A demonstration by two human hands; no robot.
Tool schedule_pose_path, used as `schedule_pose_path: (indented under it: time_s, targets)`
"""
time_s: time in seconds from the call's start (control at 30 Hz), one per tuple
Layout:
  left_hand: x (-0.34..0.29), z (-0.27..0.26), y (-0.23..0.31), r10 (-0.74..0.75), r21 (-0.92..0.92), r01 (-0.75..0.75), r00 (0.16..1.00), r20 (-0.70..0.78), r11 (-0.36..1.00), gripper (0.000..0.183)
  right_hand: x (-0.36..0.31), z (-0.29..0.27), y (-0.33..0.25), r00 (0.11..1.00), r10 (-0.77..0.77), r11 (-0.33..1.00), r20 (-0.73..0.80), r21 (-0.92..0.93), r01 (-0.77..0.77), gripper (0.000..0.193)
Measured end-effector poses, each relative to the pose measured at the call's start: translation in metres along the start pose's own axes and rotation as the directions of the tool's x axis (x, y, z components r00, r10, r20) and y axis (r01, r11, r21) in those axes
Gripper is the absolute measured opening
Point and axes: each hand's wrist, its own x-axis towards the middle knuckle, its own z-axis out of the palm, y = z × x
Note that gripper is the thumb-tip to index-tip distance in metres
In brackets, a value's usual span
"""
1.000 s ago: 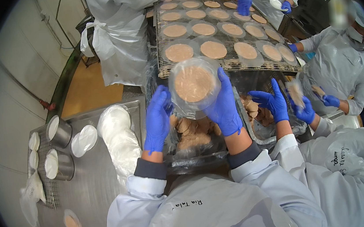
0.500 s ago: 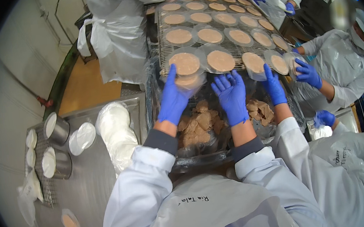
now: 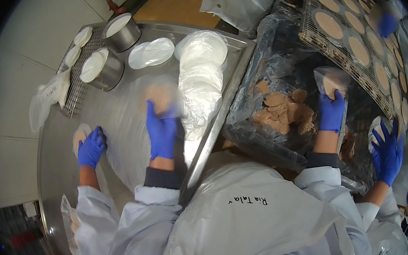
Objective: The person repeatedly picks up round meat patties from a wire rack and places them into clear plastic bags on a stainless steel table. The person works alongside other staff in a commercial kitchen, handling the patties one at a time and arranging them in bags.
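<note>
My left hand [image 3: 162, 134], in a blue glove, is closed on a pale pink round patty [image 3: 159, 98], blurred by motion, above the steel table [image 3: 127, 110]. Over at the right, my right hand [image 3: 332, 114] grips another round patty [image 3: 332, 84] backed by clear film. That hand is above the edge of a plastic-lined bin [image 3: 249, 105], beside a heap of brown paste-like pieces [image 3: 284, 113]. Close to my left hand, a long overlapping row of white film rounds [image 3: 201, 78] lies on the table.
A wire rack [image 3: 352, 74] at right carries rows of patties. Steel pots [image 3: 104, 75] stand on the table's far left, near loose white rounds [image 3: 151, 52]. A co-worker's gloved hand [image 3: 92, 148] touches a patty at left; another co-worker's hand [image 3: 388, 153] is beside the rack.
My view has swung left toward the steel table. My left hand has come away from the rack with a patty; my right hand, open before, now holds one.
</note>
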Motion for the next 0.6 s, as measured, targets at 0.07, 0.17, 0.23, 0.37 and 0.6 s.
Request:
schedule_pose_path:
  time_s: [0.07, 0.17, 0.23, 0.37, 0.6]
  targets:
    - [-0.015, -0.008, 0.001, 0.065, 0.004, -0.067, 0.967, -0.245, 0.998, 0.036, 0.007, 0.005, 0.025, 0.991, 0.135, 0.990, 0.007, 0.027, -0.135, 0.032]
    - [-0.025, -0.027, -0.042, 0.192, 0.833, -0.270, 0.961, 0.200, 0.484, 0.027, -0.012, 0.043, 0.060, 0.957, 0.290, 0.956, -0.006, -0.040, -0.290, 0.032]
    - [-0.027, -0.039, -0.047, 0.122, 0.749, -0.621, 0.745, 0.656, -0.233, 0.024, -0.025, 0.056, 0.068, 0.967, 0.252, 0.966, 0.032, -0.069, -0.250, 0.033]
    - [-0.010, -0.066, -0.021, 0.327, 0.862, -0.474, 0.798, 0.506, -0.179, 0.014, -0.029, 0.048, 0.050, 0.965, 0.259, 0.966, 0.037, 0.003, -0.259, 0.036]
    - [0.043, 0.104, -0.047, 0.062, 0.300, -0.157, 0.951, 0.302, 0.941, 0.025, -0.056, 0.043, -0.003, 0.973, 0.176, 0.976, 0.146, 0.101, -0.192, 0.051]
